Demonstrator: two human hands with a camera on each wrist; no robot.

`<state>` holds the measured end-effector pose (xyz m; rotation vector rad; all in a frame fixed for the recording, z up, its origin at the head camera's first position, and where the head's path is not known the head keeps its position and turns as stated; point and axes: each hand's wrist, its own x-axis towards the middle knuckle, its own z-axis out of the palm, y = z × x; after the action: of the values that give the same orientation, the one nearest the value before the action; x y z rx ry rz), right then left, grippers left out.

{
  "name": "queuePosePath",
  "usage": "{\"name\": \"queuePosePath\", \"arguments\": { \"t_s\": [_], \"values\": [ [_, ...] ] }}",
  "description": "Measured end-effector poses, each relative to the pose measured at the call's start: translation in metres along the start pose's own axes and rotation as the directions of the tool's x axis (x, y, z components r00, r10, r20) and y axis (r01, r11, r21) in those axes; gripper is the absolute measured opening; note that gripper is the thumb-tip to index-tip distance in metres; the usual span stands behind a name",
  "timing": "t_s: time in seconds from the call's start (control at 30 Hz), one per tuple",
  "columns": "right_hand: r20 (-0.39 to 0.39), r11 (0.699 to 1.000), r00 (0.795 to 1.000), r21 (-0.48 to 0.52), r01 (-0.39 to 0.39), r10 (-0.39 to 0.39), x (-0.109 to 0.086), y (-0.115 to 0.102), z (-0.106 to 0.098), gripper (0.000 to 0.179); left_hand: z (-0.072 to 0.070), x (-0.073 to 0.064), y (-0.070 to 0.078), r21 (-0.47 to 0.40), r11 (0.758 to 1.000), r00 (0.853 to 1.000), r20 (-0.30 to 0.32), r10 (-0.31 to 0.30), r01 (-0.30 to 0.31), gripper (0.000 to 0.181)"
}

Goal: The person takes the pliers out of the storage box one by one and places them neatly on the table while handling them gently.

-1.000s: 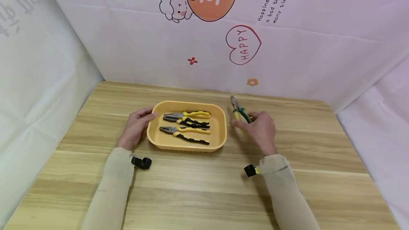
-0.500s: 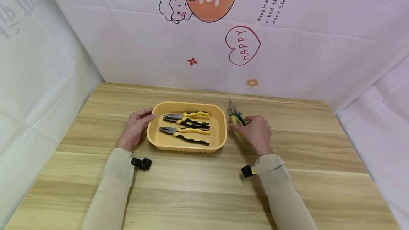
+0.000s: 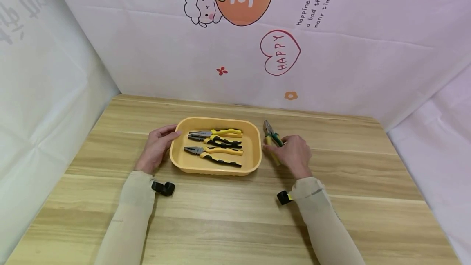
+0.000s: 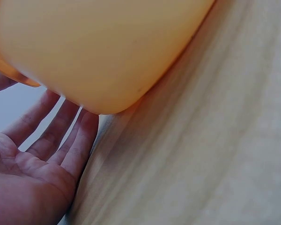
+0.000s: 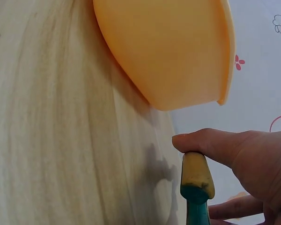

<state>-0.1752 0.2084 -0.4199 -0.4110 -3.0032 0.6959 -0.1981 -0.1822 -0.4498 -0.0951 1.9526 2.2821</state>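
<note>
A yellow plastic bin (image 3: 217, 169) stands on the wooden table. My left hand (image 3: 155, 148) holds its left end, thumb on the rim and fingers along the outer wall, as the left wrist view shows. My right hand (image 3: 292, 152) grips a pair of pliers (image 3: 272, 134) with yellow and green handles, just right of the bin. Their metal head points away from me; in the right wrist view my thumb presses on a yellow handle end (image 5: 196, 173). Inside the bin lie yellow-and-black needle-nose pliers (image 3: 200, 133), combination pliers (image 3: 193, 150) and a partly covered pair with dark jaws (image 3: 197, 138).
The wooden table (image 3: 235, 224) reaches back to a white printed cloth (image 3: 165, 60). Another white cloth (image 3: 48, 72) hangs at the left, and more cloth at the right. A small black camera (image 3: 163, 188) sits on each sleeve cuff.
My right hand has moved a little toward me and to the left with the pliers, closer to the bin's right end. The left hand and the bin stay in place.
</note>
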Motion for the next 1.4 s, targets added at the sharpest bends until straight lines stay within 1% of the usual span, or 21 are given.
{"name": "queuePosePath", "arguments": {
  "t_s": [0.13, 0.37, 0.57, 0.83, 1.03, 1.2, 1.4],
  "values": [
    [-0.006, 1.0, 1.0, -0.004, -0.004, 0.004, 0.001, 0.001, 0.002, 0.062, 0.0, 0.0, -0.001, 0.001, 1.0, 1.0, -0.002, -0.001, 0.001, 0.05],
    [0.014, 1.0, 1.0, -0.025, -0.018, 0.018, 0.001, 0.001, 0.005, 0.058, 0.0, 0.001, -0.001, -0.001, 1.0, 1.0, -0.006, -0.01, 0.009, 0.051],
    [0.018, 1.0, 1.0, -0.024, -0.021, 0.021, 0.002, 0.002, 0.007, 0.055, 0.001, 0.001, -0.002, -0.002, 1.0, 1.0, -0.01, -0.014, 0.014, 0.051],
    [0.016, 0.999, 0.999, -0.036, -0.028, 0.029, 0.002, 0.002, 0.009, 0.056, 0.001, 0.001, -0.002, 0.002, 1.0, 1.0, -0.011, -0.016, 0.016, 0.052],
    [0.017, 0.998, 0.999, -0.056, -0.027, 0.028, 0.003, 0.0, 0.01, 0.061, 0.001, 0.001, -0.001, 0.005, 1.0, 1.0, -0.01, -0.015, 0.015, 0.052],
    [0.03, 0.996, 0.999, -0.082, -0.031, 0.033, 0.004, -0.002, 0.011, 0.06, 0.001, 0.001, 0.0, 0.01, 1.0, 1.0, -0.011, -0.019, 0.019, 0.052],
    [0.053, 0.994, 0.998, -0.112, -0.015, 0.021, 0.004, -0.005, 0.012, 0.061, 0.0, 0.001, 0.0, 0.013, 1.0, 1.0, -0.012, -0.016, 0.016, 0.052]
  ]
}}
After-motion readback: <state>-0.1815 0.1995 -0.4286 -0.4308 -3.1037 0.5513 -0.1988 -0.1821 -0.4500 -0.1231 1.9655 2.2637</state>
